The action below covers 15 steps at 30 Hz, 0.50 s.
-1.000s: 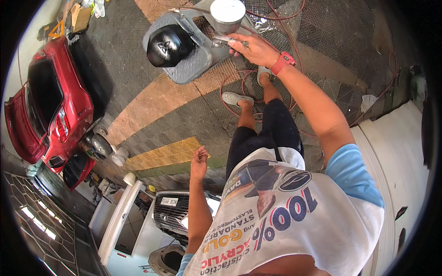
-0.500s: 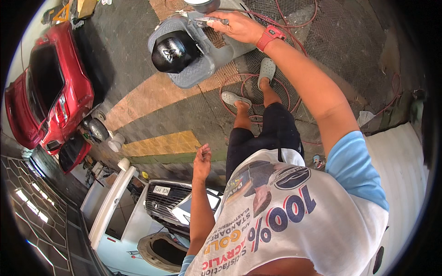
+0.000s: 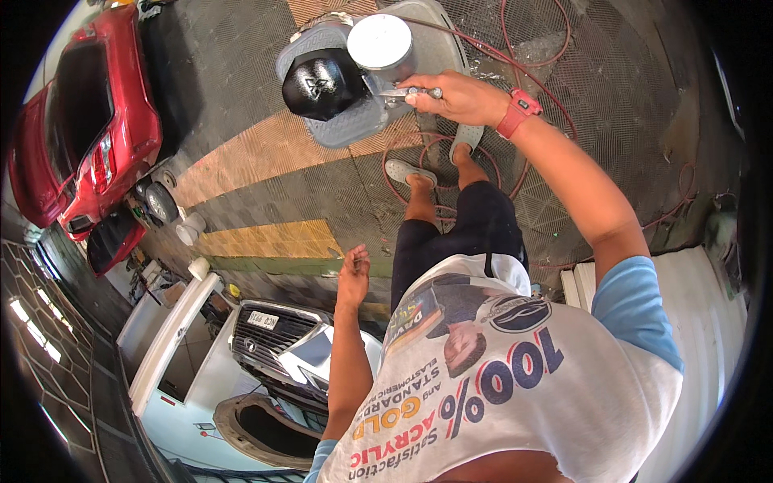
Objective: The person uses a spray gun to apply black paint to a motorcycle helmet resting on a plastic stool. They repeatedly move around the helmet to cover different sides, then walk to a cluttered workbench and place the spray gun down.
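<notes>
In my right hand [image 3: 463, 98] is a metal spray gun [image 3: 403, 93], the fingers wrapped round its handle. Its cup [image 3: 380, 47] carries a round white lid and hangs over a grey plastic seat-like stand [image 3: 346, 133]. Just left of the cup, a glossy black rounded shell [image 3: 322, 84] with a raised emblem rests on this stand. The gun's nozzle end points toward the shell, a short way from it. My left hand [image 3: 353, 278] hangs low beside my left leg, its fingers loosely bent and apart, with nothing visible in it.
A reddish hose [image 3: 515, 68] loops over the textured floor mats and behind my feet. At the left stands a red car [image 3: 121, 129], with a wheel [image 3: 161, 203] and a white bucket [image 3: 191, 229] nearby. A white vehicle [image 3: 278, 338] stands at the lower left.
My right hand has moved nearer and right with the spray gun, bringing the lidded cup fully into view. The view has shifted slightly. My left hand stays low and loose.
</notes>
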Tool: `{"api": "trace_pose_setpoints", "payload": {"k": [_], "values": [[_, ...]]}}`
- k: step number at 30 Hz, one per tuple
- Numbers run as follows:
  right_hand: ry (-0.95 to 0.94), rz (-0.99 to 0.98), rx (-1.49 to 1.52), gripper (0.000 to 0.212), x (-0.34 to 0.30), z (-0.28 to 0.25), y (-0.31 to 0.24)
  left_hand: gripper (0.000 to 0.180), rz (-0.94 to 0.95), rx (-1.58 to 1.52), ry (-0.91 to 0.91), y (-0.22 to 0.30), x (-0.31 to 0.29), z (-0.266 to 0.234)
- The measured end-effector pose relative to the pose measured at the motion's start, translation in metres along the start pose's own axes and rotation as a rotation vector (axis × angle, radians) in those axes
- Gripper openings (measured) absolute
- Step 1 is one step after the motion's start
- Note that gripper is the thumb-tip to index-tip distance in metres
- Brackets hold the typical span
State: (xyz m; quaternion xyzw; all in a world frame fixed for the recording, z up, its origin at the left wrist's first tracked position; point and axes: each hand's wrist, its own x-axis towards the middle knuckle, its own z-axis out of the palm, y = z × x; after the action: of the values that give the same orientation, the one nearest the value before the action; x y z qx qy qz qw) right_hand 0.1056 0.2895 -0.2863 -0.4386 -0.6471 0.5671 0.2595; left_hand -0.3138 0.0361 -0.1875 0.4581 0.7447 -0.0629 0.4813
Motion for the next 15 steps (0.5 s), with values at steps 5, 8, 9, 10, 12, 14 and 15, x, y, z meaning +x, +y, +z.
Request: {"api": "trace_pose_setpoints", "payload": {"k": [5, 8, 9, 10, 12, 14, 15], "values": [[0.004, 0.048, 0.068, 0.047, 0.036, -0.024, -0.02, 0.035, -0.043, -0.053, 0.025, 0.007, -0.005, -0.002], [0.061, -0.02, 0.019, 0.048, 0.068, -0.039, -0.019, 0.035, -0.016, -0.058, 0.048, -0.017, -0.008, 0.003], [0.099, -0.002, 0.045, 0.05, 0.077, -0.04, -0.024, 0.035, -0.03, -0.063, 0.044, -0.019, -0.008, 0.004], [0.094, -0.002, 0.023, 0.052, 0.086, -0.044, -0.029, 0.035, -0.045, -0.069, 0.042, -0.02, -0.01, 0.007], [0.085, -0.002, -0.023, 0.058, 0.101, -0.052, -0.037, 0.035, -0.053, -0.085, 0.04, -0.027, -0.014, 0.01], [0.164, -0.005, -0.075, 0.061, 0.109, -0.05, -0.042, 0.036, -0.039, -0.107, 0.041, -0.039, -0.016, 0.015], [0.183, 0.017, -0.101, 0.062, 0.111, -0.048, -0.047, 0.035, -0.043, -0.12, 0.044, -0.039, -0.018, 0.016]]}}
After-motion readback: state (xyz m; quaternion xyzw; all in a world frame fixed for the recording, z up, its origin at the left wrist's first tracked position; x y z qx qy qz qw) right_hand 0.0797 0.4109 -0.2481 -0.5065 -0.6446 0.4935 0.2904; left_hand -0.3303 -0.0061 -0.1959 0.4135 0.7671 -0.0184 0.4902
